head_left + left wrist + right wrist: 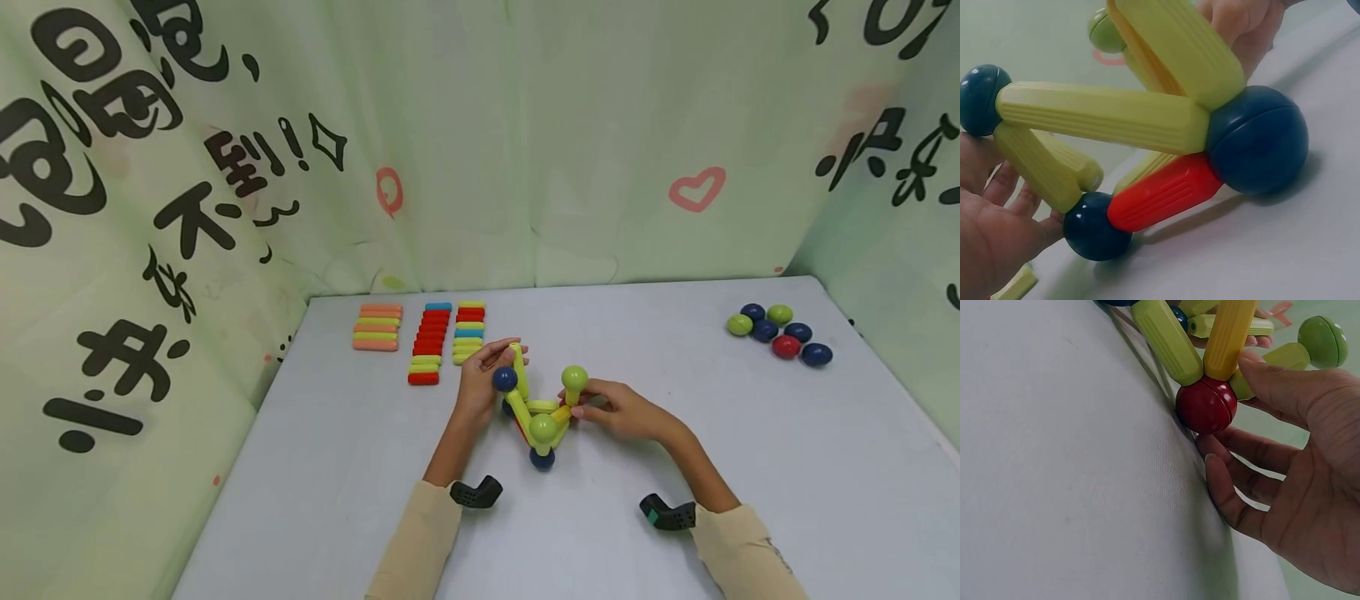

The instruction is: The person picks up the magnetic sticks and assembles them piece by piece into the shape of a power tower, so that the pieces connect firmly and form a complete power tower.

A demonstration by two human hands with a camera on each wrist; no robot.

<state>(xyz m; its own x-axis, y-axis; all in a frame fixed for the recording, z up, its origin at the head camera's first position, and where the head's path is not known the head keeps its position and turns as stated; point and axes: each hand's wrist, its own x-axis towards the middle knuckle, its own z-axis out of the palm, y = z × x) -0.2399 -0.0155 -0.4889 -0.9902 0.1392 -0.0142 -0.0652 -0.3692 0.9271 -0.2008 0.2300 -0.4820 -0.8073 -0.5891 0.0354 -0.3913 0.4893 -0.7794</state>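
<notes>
Head view: our left hand point(480, 379) grips a lime rod point(520, 371), the ball-and-rod frame point(543, 407) between our hands at the worktop point(300, 517). Left wrist view: level blue balls point(1257, 140) should steady it. Right wrist view: our right hand point(1319, 469) pinches it beside the red ball point(1205, 405), best done lightly.

Two hands in play, a left hand point(478, 387) and a right hand point(618, 410), and between them just one built frame point(521, 418)! Count its balls: three dark blue balls point(505, 379), two green balls point(574, 377), one red ball point(1205, 407) at the right fingertips, and that's six! One red rod point(1166, 192) in there, one orange-yellow rod point(1229, 340), several yellow-green rods point(1100, 117), overlapping too much to tally. Out beyond the left hand, three columns of loose rods point(430, 337), two blue rods point(438, 307) among them. Well right of the right hand, seven loose balls point(765, 331): four dark blue, two green, one red!
</notes>
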